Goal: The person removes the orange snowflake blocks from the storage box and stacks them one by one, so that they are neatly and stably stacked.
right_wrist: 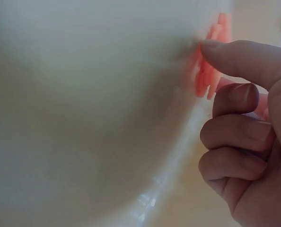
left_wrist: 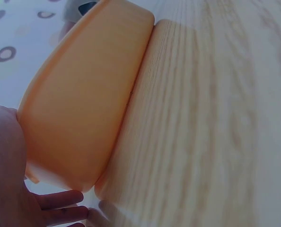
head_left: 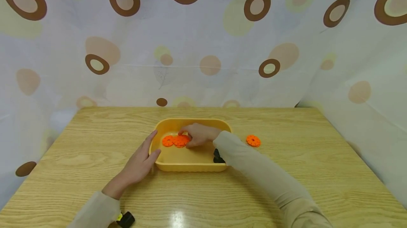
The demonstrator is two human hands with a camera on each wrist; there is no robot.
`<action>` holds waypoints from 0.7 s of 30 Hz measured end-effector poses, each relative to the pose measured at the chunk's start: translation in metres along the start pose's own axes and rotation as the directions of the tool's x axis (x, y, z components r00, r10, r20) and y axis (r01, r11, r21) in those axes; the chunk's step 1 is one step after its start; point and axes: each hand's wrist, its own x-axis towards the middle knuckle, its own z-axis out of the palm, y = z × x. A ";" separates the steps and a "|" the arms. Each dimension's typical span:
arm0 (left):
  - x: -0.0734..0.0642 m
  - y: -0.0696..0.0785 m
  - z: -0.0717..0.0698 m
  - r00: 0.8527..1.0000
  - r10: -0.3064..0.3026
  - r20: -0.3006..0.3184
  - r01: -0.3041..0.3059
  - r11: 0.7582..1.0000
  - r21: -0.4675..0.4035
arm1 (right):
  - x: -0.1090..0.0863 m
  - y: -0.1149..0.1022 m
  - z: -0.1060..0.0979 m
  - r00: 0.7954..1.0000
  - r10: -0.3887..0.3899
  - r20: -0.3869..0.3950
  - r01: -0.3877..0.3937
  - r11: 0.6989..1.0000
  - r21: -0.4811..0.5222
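A yellow tray [head_left: 190,168] sits on the wooden table. My left hand [head_left: 140,162] rests on its left end, fingers extended beside the wall and thumb at the rim; in the left wrist view the straight fingers [left_wrist: 60,201] show past the corner. Inside the tray, my right hand [head_left: 201,135] pinches a few orange notched discs [head_left: 181,141] between thumb and index finger. The thumb [right_wrist: 221,52] presses on the discs [right_wrist: 206,71] in the right wrist view, while the other fingers curl into the palm. Another orange notched disc [head_left: 167,141] lies just left of them.
One more orange disc [head_left: 253,140] lies on the table to the right of the tray. A black device [head_left: 218,157] is at my right wrist, and another black device [head_left: 126,219] at my left. A patterned curtain [head_left: 190,44] hangs behind the wooden table [head_left: 190,199].
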 end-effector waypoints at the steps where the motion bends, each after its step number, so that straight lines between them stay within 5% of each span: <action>1: 0.000 0.000 0.000 1.000 0.001 0.000 -0.001 1.000 0.000 | 0.000 0.000 0.000 1.000 -0.001 -0.002 0.001 1.000 -0.006; 21: 0.000 0.000 0.000 1.000 0.002 -0.003 -0.002 1.000 0.014 | -0.004 0.004 -0.003 0.996 -0.054 -0.068 0.058 0.997 0.046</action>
